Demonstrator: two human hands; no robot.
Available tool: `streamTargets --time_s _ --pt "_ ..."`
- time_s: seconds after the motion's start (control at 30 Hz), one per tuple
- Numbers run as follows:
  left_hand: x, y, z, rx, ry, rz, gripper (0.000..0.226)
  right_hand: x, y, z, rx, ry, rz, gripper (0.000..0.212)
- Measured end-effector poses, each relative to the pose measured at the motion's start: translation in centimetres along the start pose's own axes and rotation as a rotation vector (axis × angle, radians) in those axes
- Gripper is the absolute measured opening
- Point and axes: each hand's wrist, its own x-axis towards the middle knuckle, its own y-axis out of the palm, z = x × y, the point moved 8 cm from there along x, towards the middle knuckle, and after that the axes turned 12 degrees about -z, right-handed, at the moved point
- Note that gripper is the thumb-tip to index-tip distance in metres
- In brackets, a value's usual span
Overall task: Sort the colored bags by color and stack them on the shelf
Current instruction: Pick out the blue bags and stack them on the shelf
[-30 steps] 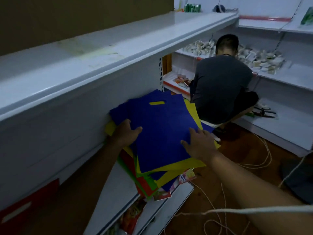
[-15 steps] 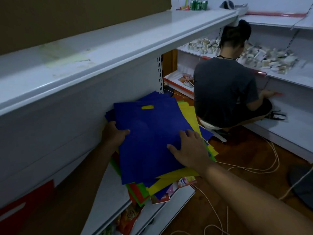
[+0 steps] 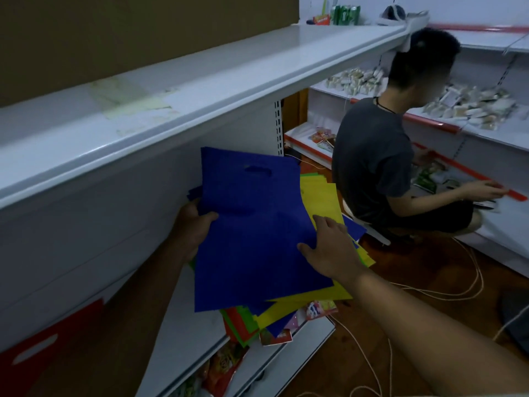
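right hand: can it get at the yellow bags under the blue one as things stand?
Probably yes. The right hand lies at the blue bag edge, with yellow bags exposed just beyond its fingers. The left hand grips the blue bag's other side.

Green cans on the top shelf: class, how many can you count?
3 green cans stand side by side at the far end of the top shelf, beside a red packet. More may be hidden behind them.

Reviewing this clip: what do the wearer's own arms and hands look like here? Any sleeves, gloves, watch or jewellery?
Both forearms are bare as far as the frame shows: no sleeve edge comes into view. The left hand and right hand wear no gloves, and no watch, bracelet or ring shows on the parts visible. The light is dim, so small details cannot be ruled out.
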Motion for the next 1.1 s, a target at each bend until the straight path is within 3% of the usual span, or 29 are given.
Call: streamTargets --time_s 0.1,0.2,0.27,0.43,0.53,0.6,0.67,0.83,1.1 --pt "-0.3 -1.1 -0.9 -0.129 -0.027 0.004 0.029 0.5 -0.3 0.5 0.184 0.078 0.015 0.084" --pt "-0.3 -2.8 -1.1 -0.208 -0.065 -0.009 0.030 0.5 -1.0 2.5 0.450 0.074 -0.018 0.069" --pt "0.0 -4.1 -0.8 -0.218 -0.087 -0.011 0.035 0.2 -1.5 3.8 0.492 0.032 -0.051 0.062" --pt "0.1 -6.9 -0.5 -0.164 -0.059 -0.025 0.040 -1.3 -1.8 6.7 0.413 -0.109 -0.126 0.062" --pt "-0.1 -9.2 -1.2 -0.077 0.097 -0.118 0.047 -2.7 -1.8 8.2 0.328 -0.168 -0.133 0.049" --pt "-0.2 -10.1 -1.7 0.033 0.225 -0.122 0.060 -3.7 -1.9 8.9 0.282 -0.164 -0.131 0.040" --pt "-0.5 -10.9 -1.8 0.134 0.306 -0.110 0.058 -4.6 -1.9 9.6 0.254 -0.142 -0.122 0.036" --pt "-1.5 -13.4 -0.9 0.186 0.269 -0.156 0.037 -7.1 -1.9 11.8 0.241 -0.114 -0.074 0.039" --pt "-7.8 -22.3 0.6 0.233 0.170 -0.250 0.055 -11.6 -1.1 17.7 0.269 -0.226 -0.011 0.051"
